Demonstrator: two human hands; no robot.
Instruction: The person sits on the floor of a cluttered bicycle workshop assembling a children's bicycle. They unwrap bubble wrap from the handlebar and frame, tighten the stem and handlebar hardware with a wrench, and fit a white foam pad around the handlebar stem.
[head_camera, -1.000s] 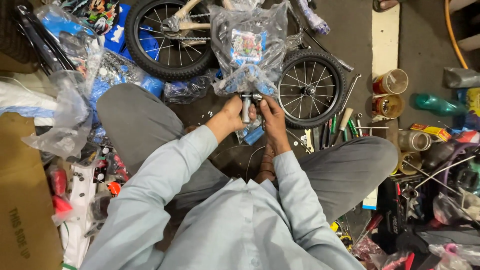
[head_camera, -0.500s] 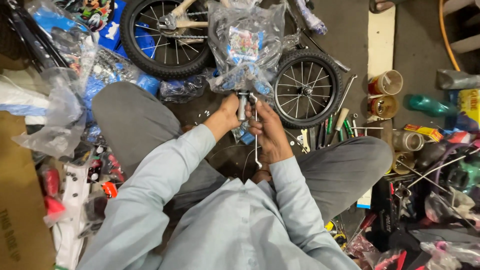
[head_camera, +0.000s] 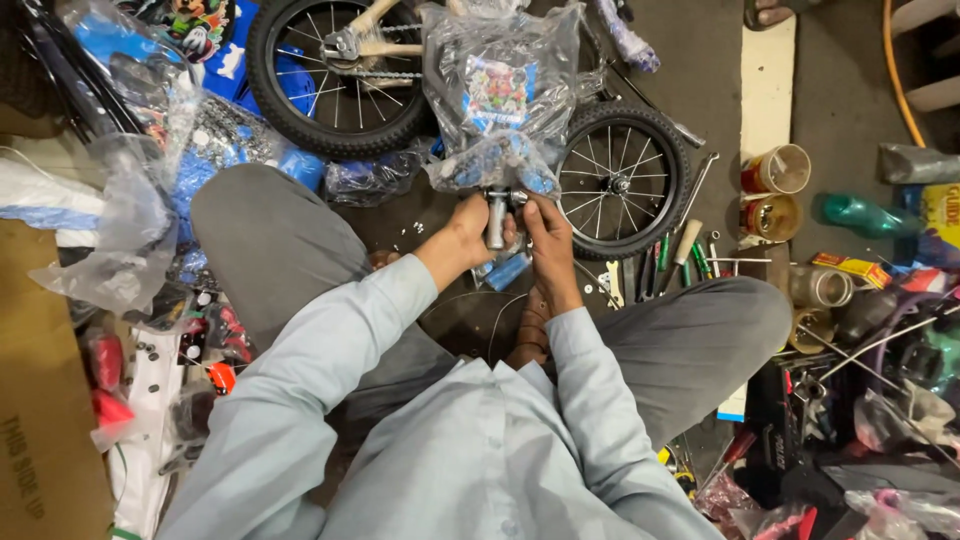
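Cluttered concrete floor; left hand (head_camera: 468, 232) and right hand (head_camera: 540, 225) both clamp a smooth metal stem (head_camera: 495, 218).

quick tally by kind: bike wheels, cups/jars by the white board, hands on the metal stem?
Bike wheels: 2, a big one and a small one
Cups/jars: 3
Hands on the metal stem: 2, left hand, right hand
Total: 7

Wrapped bicycle part (head_camera: 505, 95) and small wheel (head_camera: 625, 180) crowd the hands (head_camera: 510, 228); knees flank.
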